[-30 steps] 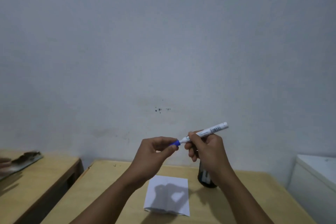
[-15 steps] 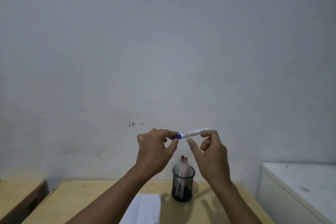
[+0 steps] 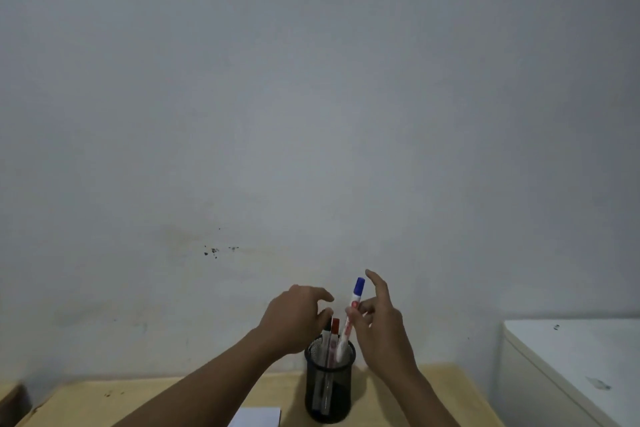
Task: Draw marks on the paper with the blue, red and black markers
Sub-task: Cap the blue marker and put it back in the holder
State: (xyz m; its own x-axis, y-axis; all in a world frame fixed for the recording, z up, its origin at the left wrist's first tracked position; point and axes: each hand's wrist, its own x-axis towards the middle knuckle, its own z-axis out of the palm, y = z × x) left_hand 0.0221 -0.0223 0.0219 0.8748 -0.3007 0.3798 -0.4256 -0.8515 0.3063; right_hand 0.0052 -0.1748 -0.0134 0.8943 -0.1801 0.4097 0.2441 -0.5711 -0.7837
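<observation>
Standing nearly upright, the blue marker [image 3: 350, 317] has its blue cap at the top and its lower white end dipping into the mouth of the black mesh pen holder [image 3: 329, 388]. The right hand [image 3: 382, 333] is just to its right: the thumb and curled fingers lie against the barrel around its middle, while the index finger points up and away, clear of the cap. Whether those fingers truly pinch the barrel or only touch it cannot be told through the motion blur.

To the left, the left hand [image 3: 294, 319] hovers over the holder's rim with fingers loosely curled and slightly apart, gripping nothing; its fingertips are close to the tops of the red marker [image 3: 334, 329] and the black marker [image 3: 327, 331], which stand side by side inside the holder.

That holder sits on the wooden table [image 3: 180, 395], toward its far edge by the grey wall [image 3: 311, 97]. A corner of white paper [image 3: 258, 417] lies on the near part, left of the holder. At far right stands a white cabinet [image 3: 571, 367].
</observation>
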